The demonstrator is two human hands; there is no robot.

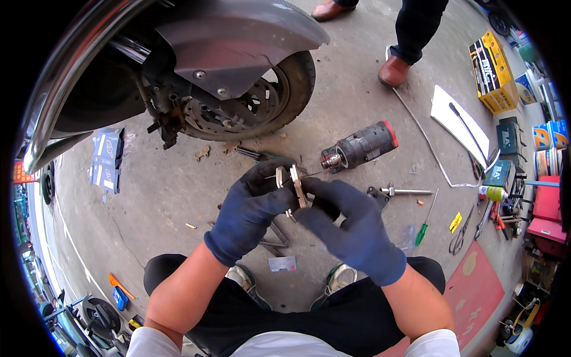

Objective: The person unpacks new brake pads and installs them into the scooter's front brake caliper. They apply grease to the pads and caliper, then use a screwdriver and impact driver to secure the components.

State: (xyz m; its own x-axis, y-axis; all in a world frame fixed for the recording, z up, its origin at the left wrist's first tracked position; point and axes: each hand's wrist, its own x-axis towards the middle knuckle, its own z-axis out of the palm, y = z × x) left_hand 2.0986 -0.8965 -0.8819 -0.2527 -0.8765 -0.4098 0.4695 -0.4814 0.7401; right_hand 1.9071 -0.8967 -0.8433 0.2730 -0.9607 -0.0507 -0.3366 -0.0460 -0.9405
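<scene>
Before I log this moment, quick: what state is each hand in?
Left hand: closed, holding flat metal pieces.
Right hand: partly curled at them; whether it grips cannot be told.

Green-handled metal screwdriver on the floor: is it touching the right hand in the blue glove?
Apart. The head view shows grey concrete floor between the green-handled metal screwdriver and the blue-gloved right hand.

- Premises: vehicle repair workshop.
- Grey two-wheeler (244,38), brake disc (198,121) exposed.
- Power tool (367,146), green-handled screwdriver (422,233) on bare floor (160,205).
- Yellow carton (495,74), dark green cases (500,173) along right side.
</scene>
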